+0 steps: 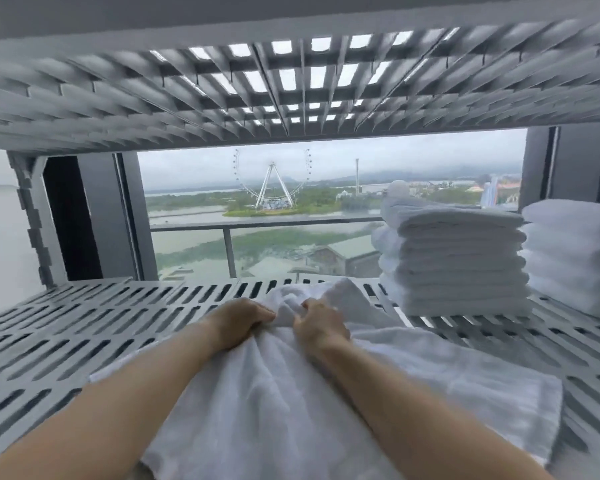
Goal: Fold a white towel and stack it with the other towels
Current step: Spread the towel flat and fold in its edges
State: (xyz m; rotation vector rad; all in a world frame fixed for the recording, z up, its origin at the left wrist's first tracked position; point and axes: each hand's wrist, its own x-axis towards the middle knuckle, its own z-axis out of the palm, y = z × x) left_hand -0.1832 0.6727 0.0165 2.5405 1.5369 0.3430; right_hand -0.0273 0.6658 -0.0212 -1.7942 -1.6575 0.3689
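Head view shows your left hand (243, 320) and right hand (321, 323) side by side at the middle of the frame, both with fingers curled into a bunched ridge of the towel (430, 393). The towel lies unfolded on the slotted shelf (101, 334). Its gathered far edge rises at 12 o'clock just beyond your knuckles. The rest runs back toward 6 o'clock under your forearms, with a flatter part spread out toward 4 o'clock. Because the cloth is bunched, its long axis cannot be read for certain, though it seems to run from 12 to 6. The stack (461, 258) it must join stands at 2 o'clock from your hands, apart from the towel's raised edge. A second stack (575, 254) sits just beside it, further toward 3 o'clock. Your right hand is the nearer one to the stack, so the final carry will likely swing to that side. Before that, the cloth probably needs to be pulled flat and its edges matched, since no fold is made yet. Beyond the shelf at 12 o'clock is a window (257, 202).
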